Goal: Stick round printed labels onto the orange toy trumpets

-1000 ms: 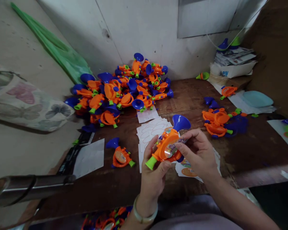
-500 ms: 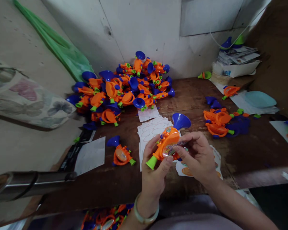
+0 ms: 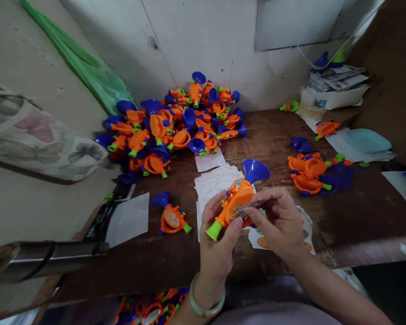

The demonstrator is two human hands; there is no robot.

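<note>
My left hand (image 3: 218, 234) is wrapped round an orange toy trumpet (image 3: 241, 195) with a blue bell and a green mouthpiece. The bell points up and to the right. Between the thumb and fingers of my right hand (image 3: 279, 221) is a printed sticker (image 3: 253, 206), and its left part lies against the trumpet's side. Under my right hand, partly covered, are sheets of printed stickers (image 3: 306, 225). Behind the held trumpet is a stack of white sheets with oval outlines (image 3: 219, 180). Another toy trumpet with an oval label (image 3: 173, 219) lies left of my left hand.
A large heap of toy trumpets (image 3: 181, 128) fills the back left of the brown table (image 3: 264, 131). Several trumpets and blue bells (image 3: 307, 169) lie at the right. Beyond them are a light blue dish (image 3: 368, 140) and a box of papers (image 3: 338, 95). A metal cylinder (image 3: 43, 259) juts in at left.
The sticker in my right hand has come down a little flatter against the trumpet, and my left thumb has shifted slightly. Everything else looks the same.
</note>
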